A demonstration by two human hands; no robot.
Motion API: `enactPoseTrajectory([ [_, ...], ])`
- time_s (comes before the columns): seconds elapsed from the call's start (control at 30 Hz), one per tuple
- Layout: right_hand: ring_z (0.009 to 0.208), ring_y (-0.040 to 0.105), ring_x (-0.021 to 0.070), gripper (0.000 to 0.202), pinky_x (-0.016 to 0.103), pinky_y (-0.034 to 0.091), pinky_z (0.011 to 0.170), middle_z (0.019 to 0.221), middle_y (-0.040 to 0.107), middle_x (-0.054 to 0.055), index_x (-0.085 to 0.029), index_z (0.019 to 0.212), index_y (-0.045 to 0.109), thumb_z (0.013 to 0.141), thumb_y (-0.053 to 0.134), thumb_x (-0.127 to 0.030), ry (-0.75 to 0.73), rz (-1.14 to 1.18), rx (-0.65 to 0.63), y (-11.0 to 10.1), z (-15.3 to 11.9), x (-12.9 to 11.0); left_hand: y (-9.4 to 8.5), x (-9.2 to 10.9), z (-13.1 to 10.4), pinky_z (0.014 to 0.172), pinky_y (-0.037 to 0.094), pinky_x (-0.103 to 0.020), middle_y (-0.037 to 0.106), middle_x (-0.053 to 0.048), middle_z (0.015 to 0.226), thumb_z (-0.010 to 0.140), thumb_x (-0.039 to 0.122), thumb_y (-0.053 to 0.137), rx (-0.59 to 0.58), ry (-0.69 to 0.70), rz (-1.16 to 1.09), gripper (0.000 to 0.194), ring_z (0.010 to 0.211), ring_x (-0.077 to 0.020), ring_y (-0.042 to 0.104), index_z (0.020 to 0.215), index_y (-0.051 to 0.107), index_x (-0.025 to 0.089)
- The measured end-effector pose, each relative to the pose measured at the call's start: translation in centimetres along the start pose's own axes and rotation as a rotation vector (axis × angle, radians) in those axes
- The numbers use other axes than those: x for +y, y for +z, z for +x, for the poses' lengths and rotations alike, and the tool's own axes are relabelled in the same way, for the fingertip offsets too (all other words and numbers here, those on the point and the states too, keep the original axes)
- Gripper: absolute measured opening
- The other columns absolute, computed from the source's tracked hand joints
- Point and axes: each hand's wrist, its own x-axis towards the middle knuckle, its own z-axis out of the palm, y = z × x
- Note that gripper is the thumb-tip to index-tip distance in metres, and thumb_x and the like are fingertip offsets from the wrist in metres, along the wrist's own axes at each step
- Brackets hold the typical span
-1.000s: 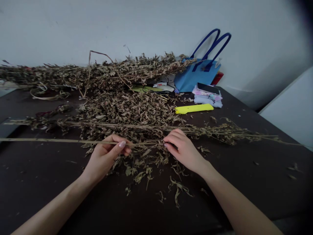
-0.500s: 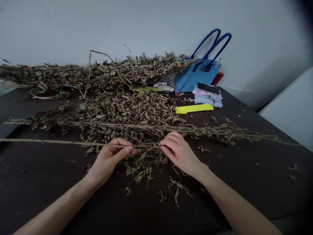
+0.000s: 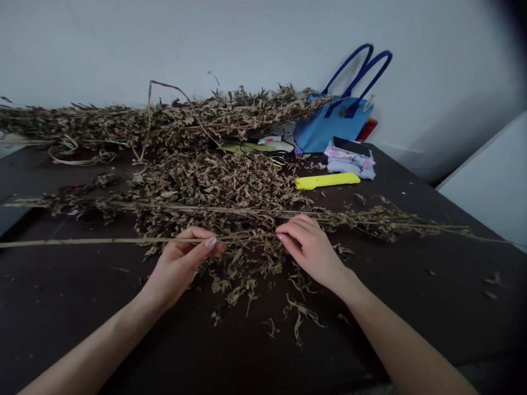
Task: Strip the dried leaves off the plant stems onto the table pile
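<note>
My left hand [image 3: 185, 260] pinches a long dried plant stalk [image 3: 102, 241] between thumb and fingers; its bare end runs off past the left edge. My right hand [image 3: 310, 249] is closed at the leafy end of the same stalk, its fingertips pressed together around thin twigs. Between the hands the stalk splits into fine branches. Just beyond lies a second leafy stalk [image 3: 362, 221], stretched across the table. Behind it is a heap of crumpled dried leaves [image 3: 230, 181]. Loose leaf bits [image 3: 302, 315] lie nearer me.
Along the wall rests a large bundle of dried plants [image 3: 185, 118], against a blue bag [image 3: 335, 129] with dark handles. A phone [image 3: 351, 146] sits on folded cloth [image 3: 349, 167], with a yellow strip-like object [image 3: 327, 181] in front. The dark table [image 3: 432, 318] carries scattered crumbs.
My right hand has slid slightly right and up along the stalk. My left hand has shifted a little left, and the stalk's left end sits a bit lower.
</note>
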Motion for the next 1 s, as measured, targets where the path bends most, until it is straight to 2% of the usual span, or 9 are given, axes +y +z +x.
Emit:
enactPoseTrajectory([
  [0.13, 0.085, 0.054, 0.0182, 0.018, 0.035, 0.042, 0.078, 0.084, 0.064, 0.004, -0.021, 0.092, 0.061, 0.091, 0.043, -0.021, 0.014, 0.004, -0.002, -0.2, 0.0, 0.0, 0.1, 0.2, 0.0, 0.073, 0.050, -0.026, 0.067, -0.001, 0.069, 0.073, 0.025, 0.071, -0.009, -0.030, -0.046, 0.012, 0.073, -0.0149, 0.065, 0.078, 0.062, 0.018],
  [0.33, 0.082, 0.055, 0.0181, 0.018, 0.035, 0.043, 0.075, 0.082, 0.064, 0.004, -0.021, 0.091, 0.061, 0.091, 0.042, -0.021, 0.040, -0.014, -0.066, -0.4, 0.0, 0.3, 0.0, 0.3, 0.0, 0.062, 0.050, -0.023, 0.070, -0.003, 0.077, 0.074, 0.025, 0.069, -0.038, -0.053, -0.039, 0.011, 0.064, -0.0128, 0.064, 0.079, 0.062, 0.018],
  [0.63, 0.088, 0.053, 0.0179, 0.014, 0.034, 0.044, 0.079, 0.089, 0.060, 0.004, -0.021, 0.089, 0.059, 0.088, 0.046, -0.016, 0.037, -0.014, -0.172, -1.0, 0.0, 0.6, -0.1, 0.2, 0.1, 0.063, 0.050, -0.022, 0.069, -0.004, 0.075, 0.074, 0.022, 0.069, -0.040, -0.056, -0.050, 0.010, 0.065, -0.0125, 0.063, 0.079, 0.063, 0.017],
  [0.87, 0.089, 0.053, 0.0176, 0.016, 0.033, 0.043, 0.079, 0.090, 0.060, 0.004, -0.021, 0.090, 0.059, 0.089, 0.044, -0.016, 0.035, 0.007, -0.137, -1.2, 0.0, 0.5, -0.1, 0.0, 0.0, 0.060, 0.048, -0.020, 0.067, -0.003, 0.071, 0.076, 0.019, 0.066, -0.095, -0.071, -0.039, 0.006, 0.062, -0.0109, 0.060, 0.078, 0.061, 0.017],
  [1.0, 0.086, 0.054, 0.0171, 0.017, 0.032, 0.044, 0.076, 0.088, 0.061, 0.003, -0.021, 0.090, 0.060, 0.089, 0.044, -0.017, 0.046, 0.030, -0.116, -1.1, 0.0, 0.7, -0.1, 0.0, 0.2, 0.060, 0.048, -0.021, 0.067, -0.003, 0.070, 0.076, 0.020, 0.066, -0.084, -0.073, -0.042, 0.007, 0.062, -0.0115, 0.060, 0.079, 0.060, 0.016],
])
